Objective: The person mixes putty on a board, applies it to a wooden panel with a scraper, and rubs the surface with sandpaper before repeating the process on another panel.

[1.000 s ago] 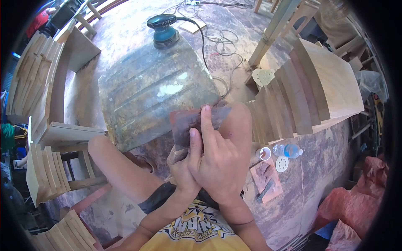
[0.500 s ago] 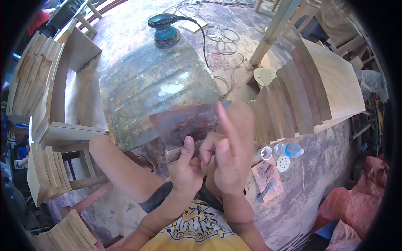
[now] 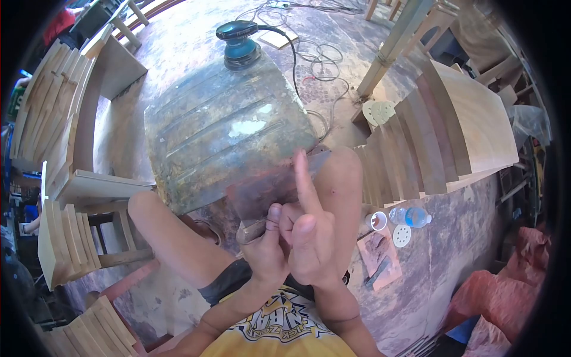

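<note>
My left hand (image 3: 264, 253) is wrapped round a piece of wood (image 3: 250, 231) that reaches up between my knees. Beyond it a flat dark reddish-brown piece (image 3: 267, 187) lies at the near edge of the worn, ridged board (image 3: 220, 125); whether it joins the wood I cannot tell. My right hand (image 3: 309, 244) is beside the left, its index finger pointing up and the other fingers curled near the left thumb; anything between them is hidden. A teal sander (image 3: 239, 46) stands at the board's far end.
Curved wooden pieces (image 3: 410, 140) are stacked at right, with more stacks (image 3: 68, 244) at left. A white cup (image 3: 376, 221), a plastic bottle (image 3: 410, 216), a sanding disc (image 3: 401, 235) and a putty-smeared board (image 3: 379, 259) lie by my right knee. A cable (image 3: 321, 59) coils beyond.
My hands have come closer together, the left thumb now beside the curled right fingers. The dark flat piece has shifted slightly right and tilted.
</note>
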Action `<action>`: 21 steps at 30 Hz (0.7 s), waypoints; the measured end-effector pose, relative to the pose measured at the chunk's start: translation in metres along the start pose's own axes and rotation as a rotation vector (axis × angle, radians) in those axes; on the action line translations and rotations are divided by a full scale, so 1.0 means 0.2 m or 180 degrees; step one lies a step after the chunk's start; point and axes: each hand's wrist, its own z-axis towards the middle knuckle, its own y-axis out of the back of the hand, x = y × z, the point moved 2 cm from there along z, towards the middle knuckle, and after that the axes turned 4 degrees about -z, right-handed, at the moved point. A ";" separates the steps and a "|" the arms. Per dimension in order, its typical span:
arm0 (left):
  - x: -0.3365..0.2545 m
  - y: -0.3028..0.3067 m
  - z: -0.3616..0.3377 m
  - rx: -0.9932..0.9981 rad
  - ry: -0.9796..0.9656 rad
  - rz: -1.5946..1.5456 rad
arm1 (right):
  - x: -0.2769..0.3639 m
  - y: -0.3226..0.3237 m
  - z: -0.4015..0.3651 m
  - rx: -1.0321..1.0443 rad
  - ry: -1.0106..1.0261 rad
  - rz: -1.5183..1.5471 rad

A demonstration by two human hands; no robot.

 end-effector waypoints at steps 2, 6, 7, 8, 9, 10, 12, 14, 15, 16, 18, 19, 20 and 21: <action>0.00 0.01 0.01 0.0043 -0.0015 0.0132 | 0.02 -0.01 0.00 -0.0087 0.0125 -0.0221; 0.03 0.02 0.03 0.0244 -0.0024 0.0667 | 0.03 -0.02 -0.02 -0.0230 0.0356 -0.0656; 0.03 0.01 0.03 0.0245 -0.0028 0.0667 | 0.03 -0.01 -0.02 -0.0230 0.0358 -0.0654; 0.02 0.00 0.03 0.0179 -0.0001 0.0568 | 0.03 0.00 -0.02 -0.0205 0.0358 -0.0602; 0.01 -0.01 0.02 0.0112 0.0023 0.0469 | 0.04 0.00 -0.03 -0.0180 0.0359 -0.0550; 0.00 -0.02 0.02 0.0047 0.0048 0.0368 | 0.03 0.00 -0.04 -0.0178 0.0364 -0.0547; -0.01 -0.05 0.02 -0.0073 0.0094 0.0164 | 0.01 -0.01 -0.07 -0.0078 0.0264 -0.0485; -0.03 -0.07 0.04 0.0039 0.0031 0.0205 | 0.02 0.03 -0.01 -0.0166 0.0514 -0.0895; -0.03 -0.07 0.04 0.0148 -0.0018 0.0262 | 0.03 0.06 0.04 -0.0266 0.0745 -0.1299; -0.02 -0.06 0.04 0.0158 -0.0012 0.0279 | 0.04 0.10 0.08 -0.0374 0.0967 -0.1702; 0.00 -0.07 0.04 0.0234 -0.0496 0.0887 | 0.06 0.15 0.13 -0.0586 0.1427 -0.2526; 0.01 -0.08 0.03 0.0238 -0.0566 0.0631 | 0.06 0.16 0.13 -0.0596 0.1443 -0.2522; 0.02 -0.09 0.03 0.0243 -0.0585 0.0625 | 0.04 0.16 0.13 -0.0444 0.1344 -0.2772; 0.05 -0.08 0.04 0.0132 -0.0498 0.0583 | 0.02 0.16 0.13 -0.0284 0.1241 -0.3022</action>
